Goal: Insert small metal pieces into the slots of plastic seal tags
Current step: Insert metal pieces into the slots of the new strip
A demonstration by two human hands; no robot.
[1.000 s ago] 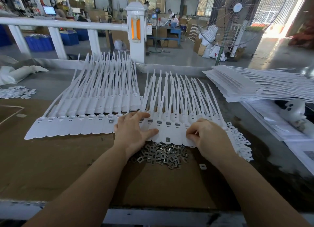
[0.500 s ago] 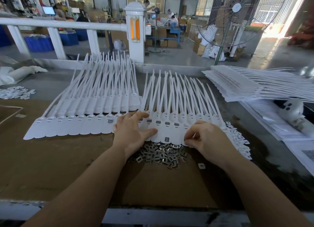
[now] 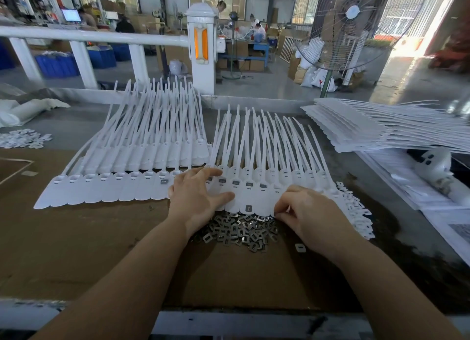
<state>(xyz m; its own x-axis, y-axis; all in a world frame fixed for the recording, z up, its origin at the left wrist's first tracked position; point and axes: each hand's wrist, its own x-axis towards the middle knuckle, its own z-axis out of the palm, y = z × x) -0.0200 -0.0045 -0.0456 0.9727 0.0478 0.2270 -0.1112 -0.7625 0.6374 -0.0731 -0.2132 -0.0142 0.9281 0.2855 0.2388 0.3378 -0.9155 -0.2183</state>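
White plastic seal tags (image 3: 254, 189) lie fanned in overlapping rows on brown cardboard, their long tails pointing away from me. Several tags near the middle carry grey metal pieces in their slots. A heap of small metal pieces (image 3: 239, 230) sits just below the front row. My left hand (image 3: 197, 194) lies flat with spread fingers on the tags, pressing them down. My right hand (image 3: 307, 212) is curled at the front edge of the tags, its fingertips pinched together right at a tag's lower edge; what they pinch is hidden.
A single loose piece (image 3: 300, 248) lies on the cardboard under my right wrist. A stack of more tags (image 3: 381, 128) sits at the right, white caps (image 3: 23, 139) at far left, strewn white bits (image 3: 356, 207) right of the fan. A white railing (image 3: 89, 38) and a fan (image 3: 353, 21) stand beyond.
My right hand has drawn slightly back toward me, to the tags' front edge above the metal heap. My left hand stays pressed on the tags.
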